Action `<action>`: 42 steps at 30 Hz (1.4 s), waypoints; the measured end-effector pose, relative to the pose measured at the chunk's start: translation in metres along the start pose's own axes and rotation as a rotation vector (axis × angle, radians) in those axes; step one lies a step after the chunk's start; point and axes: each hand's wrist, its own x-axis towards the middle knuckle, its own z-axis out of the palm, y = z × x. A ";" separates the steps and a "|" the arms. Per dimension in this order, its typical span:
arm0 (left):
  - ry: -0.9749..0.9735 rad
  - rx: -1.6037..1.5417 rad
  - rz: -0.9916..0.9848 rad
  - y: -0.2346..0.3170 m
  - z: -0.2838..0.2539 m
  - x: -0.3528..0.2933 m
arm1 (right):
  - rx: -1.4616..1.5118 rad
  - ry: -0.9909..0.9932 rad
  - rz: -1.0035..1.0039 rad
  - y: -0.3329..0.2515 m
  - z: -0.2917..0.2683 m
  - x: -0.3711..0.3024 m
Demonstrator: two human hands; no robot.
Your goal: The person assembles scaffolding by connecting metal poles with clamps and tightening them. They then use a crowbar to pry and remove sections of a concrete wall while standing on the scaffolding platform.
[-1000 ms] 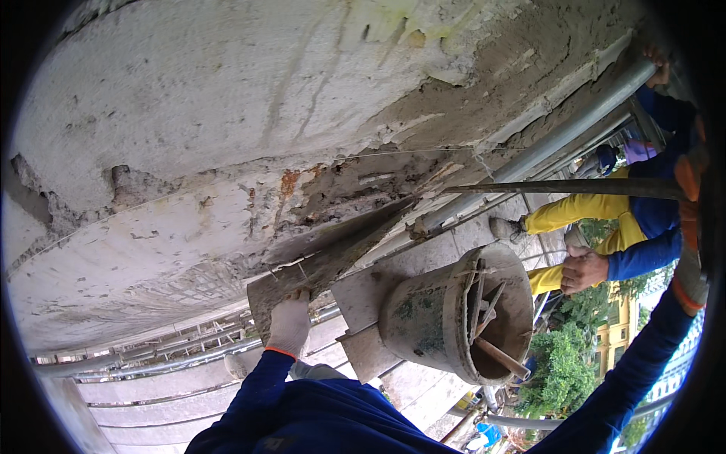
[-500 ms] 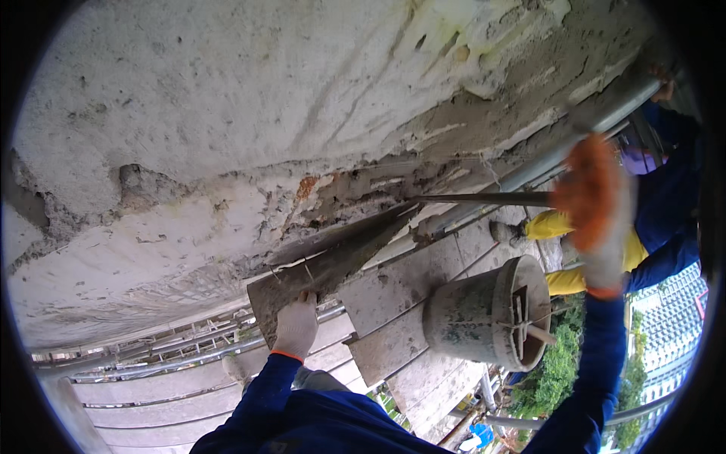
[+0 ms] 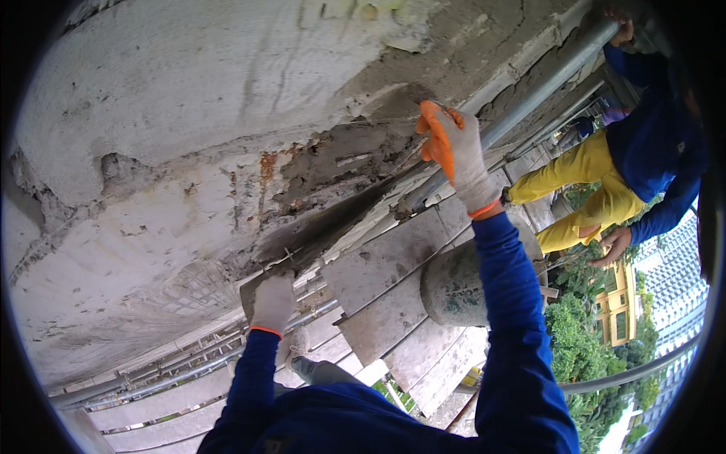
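Note:
My left hand (image 3: 272, 300), in a pale glove with an orange cuff, grips the near end of a long grey board (image 3: 314, 250). The board runs along the lower edge of a rough concrete wall (image 3: 189, 91). My right hand (image 3: 457, 151), in a white glove with an orange palm, is raised with its fingers curled round a trowel. The dark trowel blade (image 3: 425, 92) shows only in part, against a patch of wet grey mortar (image 3: 401, 76); the handle is hidden in the glove. Broken, rust-stained concrete (image 3: 325, 170) lies between the board and the patch.
A mortar-smeared bucket (image 3: 457, 284) stands on scaffold planks (image 3: 393, 261), partly behind my right forearm. A steel pipe (image 3: 552, 83) slants along the wall. A co-worker in yellow trousers (image 3: 578, 178) is at the right, one hand on the pipe. Trees and buildings lie below.
My right hand has swung left and up with the trowel, from beside the pipe to the mortar patch on the wall. My left hand stays on the board. The co-worker shows more fully.

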 end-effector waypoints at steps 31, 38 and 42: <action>-0.091 0.010 -0.068 0.014 0.006 0.001 | 0.114 0.241 -0.117 0.049 -0.089 0.009; -0.034 0.071 0.015 0.013 0.013 -0.003 | 0.484 0.042 0.136 0.189 -0.108 -0.005; -0.005 0.097 0.053 0.010 0.015 -0.004 | 0.191 0.243 0.043 0.164 -0.050 -0.107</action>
